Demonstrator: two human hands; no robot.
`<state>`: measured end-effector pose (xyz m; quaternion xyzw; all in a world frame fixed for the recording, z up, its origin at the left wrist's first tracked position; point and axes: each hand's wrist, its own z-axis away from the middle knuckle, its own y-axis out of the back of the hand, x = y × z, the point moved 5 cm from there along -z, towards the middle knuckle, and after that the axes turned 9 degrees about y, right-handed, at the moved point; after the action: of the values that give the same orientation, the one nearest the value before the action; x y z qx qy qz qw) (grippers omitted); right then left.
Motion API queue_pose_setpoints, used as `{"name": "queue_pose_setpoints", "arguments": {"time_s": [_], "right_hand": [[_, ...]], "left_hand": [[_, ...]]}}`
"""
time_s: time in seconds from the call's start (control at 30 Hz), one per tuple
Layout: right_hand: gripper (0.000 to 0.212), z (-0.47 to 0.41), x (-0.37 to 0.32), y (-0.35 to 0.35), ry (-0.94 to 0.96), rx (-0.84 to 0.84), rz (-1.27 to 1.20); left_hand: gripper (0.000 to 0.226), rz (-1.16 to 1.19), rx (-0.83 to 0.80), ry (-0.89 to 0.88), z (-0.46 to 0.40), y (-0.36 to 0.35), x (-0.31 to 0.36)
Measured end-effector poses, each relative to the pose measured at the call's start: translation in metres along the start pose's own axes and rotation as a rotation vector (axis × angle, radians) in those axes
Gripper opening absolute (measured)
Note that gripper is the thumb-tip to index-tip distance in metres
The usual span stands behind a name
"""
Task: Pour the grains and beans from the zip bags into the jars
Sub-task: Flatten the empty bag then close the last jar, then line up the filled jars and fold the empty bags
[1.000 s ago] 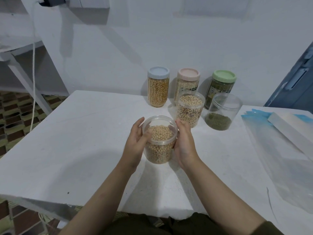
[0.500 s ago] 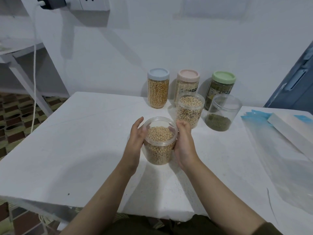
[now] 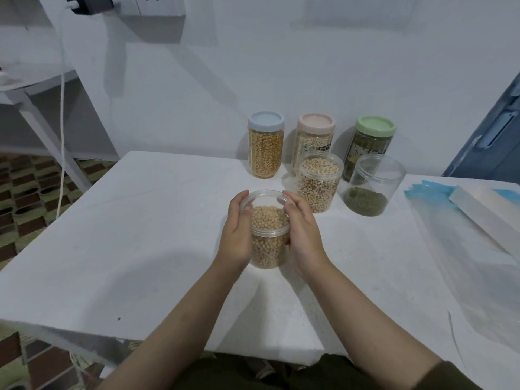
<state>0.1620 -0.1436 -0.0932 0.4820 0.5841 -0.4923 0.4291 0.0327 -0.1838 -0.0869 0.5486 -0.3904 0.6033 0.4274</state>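
Fingers of my left hand (image 3: 235, 235) and my right hand (image 3: 304, 237) curl around the open soybean jar (image 3: 268, 235), one hand on each side, holding it at the middle of the white counter (image 3: 126, 235). Behind it stand an open jar of pale beans (image 3: 319, 182) and an open jar with green mung beans (image 3: 371, 187) low inside. Three lidded jars, blue lid (image 3: 266, 147), pink lid (image 3: 315, 133) and green lid (image 3: 371, 139), stand near the wall. Clear zip bags (image 3: 461, 249) lie flat at my right.
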Motion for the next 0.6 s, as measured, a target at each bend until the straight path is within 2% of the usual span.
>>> {"name": "queue_pose_setpoints", "arguments": {"time_s": [0.13, 0.47, 0.6], "right_hand": [[0.028, -0.016, 0.001, -0.008, 0.034, 0.017, 0.097], [0.038, -0.090, -0.013, -0.030, 0.081, 0.000, 0.386], [0.044, -0.095, -0.034, -0.027, 0.150, -0.007, 0.401]], "left_hand": [[0.033, 0.017, 0.045, 0.014, -0.023, 0.000, 0.001], [0.038, -0.254, 0.015, -0.015, -0.105, -0.001, 0.031], [0.036, -0.469, 0.149, -0.162, -0.118, 0.001, 0.051]]}}
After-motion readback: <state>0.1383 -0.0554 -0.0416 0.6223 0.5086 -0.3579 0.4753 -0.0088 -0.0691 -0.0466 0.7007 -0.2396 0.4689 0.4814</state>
